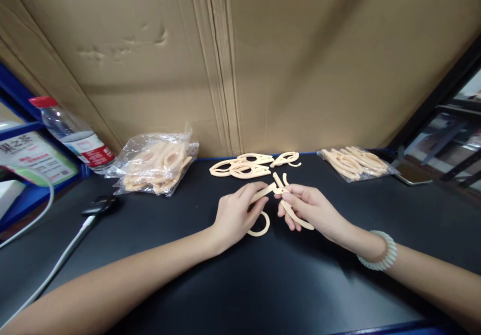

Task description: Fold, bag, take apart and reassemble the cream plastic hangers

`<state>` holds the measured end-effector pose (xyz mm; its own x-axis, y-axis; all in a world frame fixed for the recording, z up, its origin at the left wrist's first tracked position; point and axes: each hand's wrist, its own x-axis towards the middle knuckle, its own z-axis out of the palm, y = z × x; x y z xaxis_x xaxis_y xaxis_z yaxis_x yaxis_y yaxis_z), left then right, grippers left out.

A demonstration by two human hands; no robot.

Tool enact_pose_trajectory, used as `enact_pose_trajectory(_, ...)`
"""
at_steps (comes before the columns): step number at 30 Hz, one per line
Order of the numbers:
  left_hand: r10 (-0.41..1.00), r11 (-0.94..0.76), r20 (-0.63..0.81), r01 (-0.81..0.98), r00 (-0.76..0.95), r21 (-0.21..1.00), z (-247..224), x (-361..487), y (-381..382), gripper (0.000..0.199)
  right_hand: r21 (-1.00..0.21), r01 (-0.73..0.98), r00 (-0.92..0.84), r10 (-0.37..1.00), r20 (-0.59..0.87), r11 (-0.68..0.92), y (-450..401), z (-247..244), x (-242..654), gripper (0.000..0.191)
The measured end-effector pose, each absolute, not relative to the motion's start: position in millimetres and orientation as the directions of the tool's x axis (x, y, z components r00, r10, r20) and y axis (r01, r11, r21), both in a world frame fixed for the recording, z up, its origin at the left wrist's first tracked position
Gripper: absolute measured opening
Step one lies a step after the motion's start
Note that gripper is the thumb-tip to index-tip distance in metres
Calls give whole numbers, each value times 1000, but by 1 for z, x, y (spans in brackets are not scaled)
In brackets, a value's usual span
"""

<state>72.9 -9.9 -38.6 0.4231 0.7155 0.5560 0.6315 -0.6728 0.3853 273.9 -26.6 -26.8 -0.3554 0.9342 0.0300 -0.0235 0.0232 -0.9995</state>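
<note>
At far left the white cable (62,260) runs out of my view, and wrinkled film on the plastic bag (184,143) veils the beige pieces (156,159) inside. My left hand (235,214) pinches one arm of a pale, smooth hanger-like piece (266,191), over the black table (263,285) near centre; the hand partly hides a ring (268,223), so I can't tell whether it joins on. My right hand (310,208) grips the piece by its pivot (279,191), prongs (277,178) up, a curved arm (298,218) sloping down rightward.
</note>
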Motion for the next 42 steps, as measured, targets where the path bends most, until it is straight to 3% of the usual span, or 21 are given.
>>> enact_pose_trajectory(6, 494, -724, 651, 688, 577, -61, -39, 71, -8, 16, -994, 69, -479, 872, -106, -83, -29, -25, 277, 39)
enact_pose_trajectory(10, 374, -729, 589, 620, 716, -290, -32, 70, -8, 17, -982, 125, -535, 823, -189, -144, -31, -25, 278, 43)
enact_pose_trajectory(13, 350, -749, 510, 562, 786, -351, -28, 70, -10, 20, -973, 176, -556, 801, -222, -147, -33, -24, 277, 46)
enact_pose_trajectory(18, 407, -765, 417, 552, 813, -330, -27, 71, -12, 21, -962, 265, -496, 845, -198, -70, -37, -23, 273, 45)
enact_pose_trajectory(21, 496, -778, 357, 588, 791, -223, -28, 73, -13, 21, -933, 357, -437, 890, -126, 44, -40, -24, 271, 40)
enact_pose_trajectory(23, 598, -763, 334, 645, 728, -38, -29, 74, -13, 21, -864, 440, -435, 900, 34, 245, -43, -25, 271, 36)
enact_pose_trajectory(26, 741, -670, 317, 687, 592, 283, -30, 75, -11, 25, -642, 515, -464, 814, 349, 568, -46, -20, 275, 33)
enact_pose_trajectory(30, 847, -519, 286, 582, 448, 625, -31, 76, -4, 29, -526, 524, -377, 736, 562, 670, -35, -1, 292, 26)
enact_pose_trajectory(33, 942, -199, 73, 370, 327, 907, -32, 76, 6, 33, -369, 593, -380, 652, 656, 716, -15, 6, 311, 19)
enact_pose_trajectory(36, 962, 25, -61, 136, 267, 990, -33, 74, 15, 35, -349, 618, -465, 685, 561, 705, 5, -2, 325, 24)
enact_pose_trajectory(42, 981, 79, -67, -59, 180, 995, -29, 72, 18, 34, -358, 628, -545, 719, 431, 691, 22, -29, 332, 40)
